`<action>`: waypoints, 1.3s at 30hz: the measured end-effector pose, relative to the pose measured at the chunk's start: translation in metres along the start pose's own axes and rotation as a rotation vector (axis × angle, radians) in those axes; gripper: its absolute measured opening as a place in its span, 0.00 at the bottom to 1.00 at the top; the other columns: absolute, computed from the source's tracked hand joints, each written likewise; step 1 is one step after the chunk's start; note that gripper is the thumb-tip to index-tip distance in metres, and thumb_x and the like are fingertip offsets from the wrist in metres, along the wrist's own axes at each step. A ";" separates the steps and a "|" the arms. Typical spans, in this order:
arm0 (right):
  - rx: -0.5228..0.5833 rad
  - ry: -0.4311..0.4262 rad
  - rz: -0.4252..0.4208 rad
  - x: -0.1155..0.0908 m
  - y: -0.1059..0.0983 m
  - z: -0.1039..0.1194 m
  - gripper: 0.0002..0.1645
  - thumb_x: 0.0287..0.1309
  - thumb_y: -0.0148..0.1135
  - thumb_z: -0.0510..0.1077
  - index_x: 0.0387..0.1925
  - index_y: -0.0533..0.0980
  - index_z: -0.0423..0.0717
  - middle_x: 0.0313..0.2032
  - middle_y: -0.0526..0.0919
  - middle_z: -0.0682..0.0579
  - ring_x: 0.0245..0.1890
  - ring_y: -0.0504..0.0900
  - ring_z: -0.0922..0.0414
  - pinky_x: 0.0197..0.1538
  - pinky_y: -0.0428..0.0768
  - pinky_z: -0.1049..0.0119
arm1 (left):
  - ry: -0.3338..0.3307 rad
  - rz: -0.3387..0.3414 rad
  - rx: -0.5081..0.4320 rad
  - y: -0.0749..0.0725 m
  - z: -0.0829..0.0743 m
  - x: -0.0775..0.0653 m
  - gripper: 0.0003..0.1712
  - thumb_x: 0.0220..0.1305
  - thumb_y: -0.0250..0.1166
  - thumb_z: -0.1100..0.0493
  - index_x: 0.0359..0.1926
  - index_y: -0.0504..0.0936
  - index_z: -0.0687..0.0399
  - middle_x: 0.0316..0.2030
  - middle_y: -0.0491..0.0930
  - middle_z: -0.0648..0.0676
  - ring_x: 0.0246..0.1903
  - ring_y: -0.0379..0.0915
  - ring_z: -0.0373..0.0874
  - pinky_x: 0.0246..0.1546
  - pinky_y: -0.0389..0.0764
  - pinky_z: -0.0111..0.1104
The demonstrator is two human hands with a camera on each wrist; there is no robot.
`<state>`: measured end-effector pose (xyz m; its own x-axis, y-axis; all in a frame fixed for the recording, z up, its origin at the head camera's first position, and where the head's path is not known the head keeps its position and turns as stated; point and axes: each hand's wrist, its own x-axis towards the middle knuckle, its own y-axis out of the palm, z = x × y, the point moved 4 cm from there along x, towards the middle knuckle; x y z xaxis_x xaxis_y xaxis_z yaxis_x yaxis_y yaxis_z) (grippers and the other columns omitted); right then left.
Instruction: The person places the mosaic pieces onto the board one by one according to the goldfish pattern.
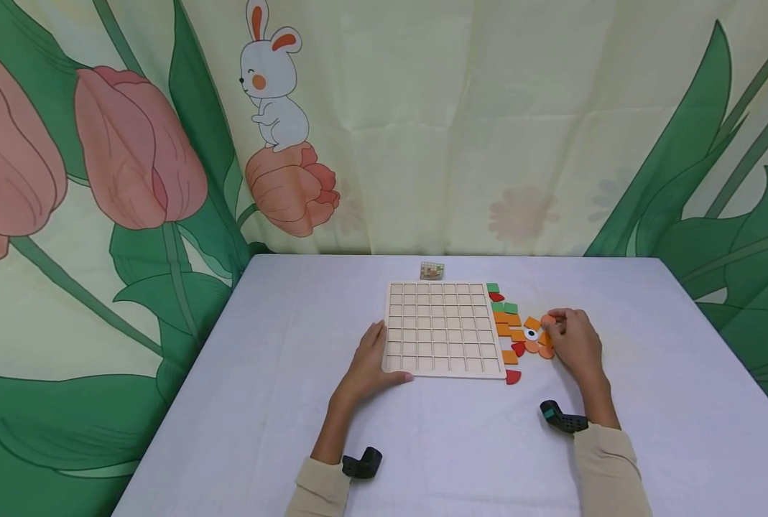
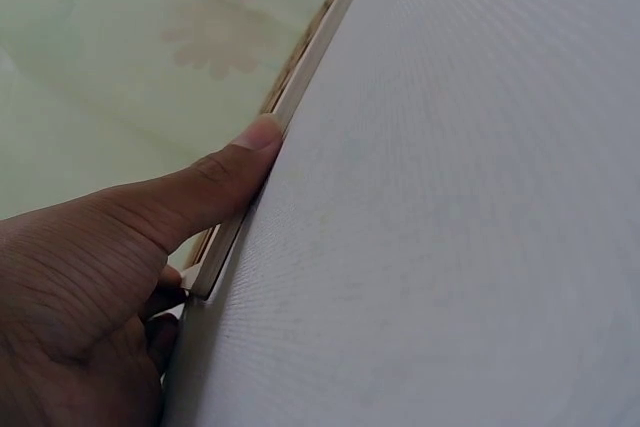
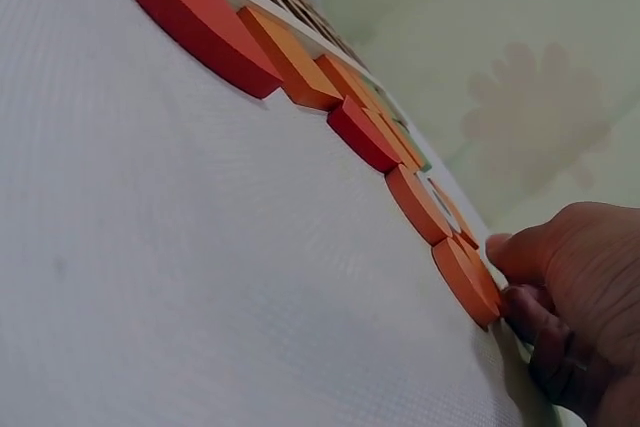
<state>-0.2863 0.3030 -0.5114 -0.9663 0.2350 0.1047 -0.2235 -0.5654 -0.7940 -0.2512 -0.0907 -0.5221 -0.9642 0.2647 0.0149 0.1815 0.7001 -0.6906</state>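
The right hand (image 1: 575, 341), curled at an orange disc (image 1: 547, 320), grip unclear, could by brushing scatter the neighbouring tiles (image 1: 509, 357) at three o'clock of the wooden grid board (image 1: 445, 329), whose eight-o'clock corner the widely spread left hand (image 1: 368, 364) braces.

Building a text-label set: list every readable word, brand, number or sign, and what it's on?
None readable in any view.
Small multicoloured patterned card behind the pale wooden grid board: too small to tell if it bears text.
Left black wrist device, right black wrist device: no legible lettering.
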 end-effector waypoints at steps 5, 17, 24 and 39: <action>0.045 -0.022 -0.047 0.000 -0.001 0.003 0.23 0.78 0.59 0.43 0.63 0.75 0.29 0.54 0.73 0.30 0.43 0.74 0.43 0.40 0.74 0.66 | -0.004 -0.002 -0.015 -0.001 0.000 -0.001 0.72 0.53 0.85 0.46 0.83 0.48 0.69 0.84 0.49 0.68 0.84 0.43 0.64 0.82 0.57 0.56; 0.140 -0.184 0.003 -0.004 0.013 0.044 0.23 0.76 0.61 0.44 0.63 0.76 0.33 0.57 0.74 0.34 0.47 0.77 0.45 0.37 0.72 0.85 | 0.004 -0.015 -0.033 -0.002 -0.001 0.001 0.71 0.52 0.85 0.48 0.84 0.50 0.67 0.83 0.53 0.66 0.83 0.48 0.63 0.81 0.59 0.56; 0.135 -0.332 0.092 -0.006 0.036 0.075 0.21 0.74 0.64 0.40 0.61 0.78 0.31 0.54 0.77 0.35 0.47 0.79 0.45 0.44 0.75 0.79 | -0.005 -0.025 -0.052 -0.002 0.000 0.002 0.70 0.50 0.86 0.50 0.84 0.52 0.64 0.82 0.55 0.64 0.82 0.50 0.62 0.81 0.60 0.56; 0.151 -0.496 0.300 0.001 0.088 0.146 0.16 0.73 0.65 0.43 0.56 0.82 0.38 0.50 0.81 0.42 0.48 0.81 0.49 0.55 0.84 0.54 | -0.006 -0.029 -0.074 -0.002 0.000 0.002 0.70 0.49 0.87 0.50 0.84 0.54 0.62 0.81 0.57 0.63 0.81 0.52 0.61 0.81 0.61 0.54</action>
<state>-0.3253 0.1380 -0.4934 -0.9260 -0.3288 0.1855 0.0874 -0.6647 -0.7420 -0.2532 -0.0918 -0.5205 -0.9704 0.2399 0.0292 0.1674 0.7545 -0.6346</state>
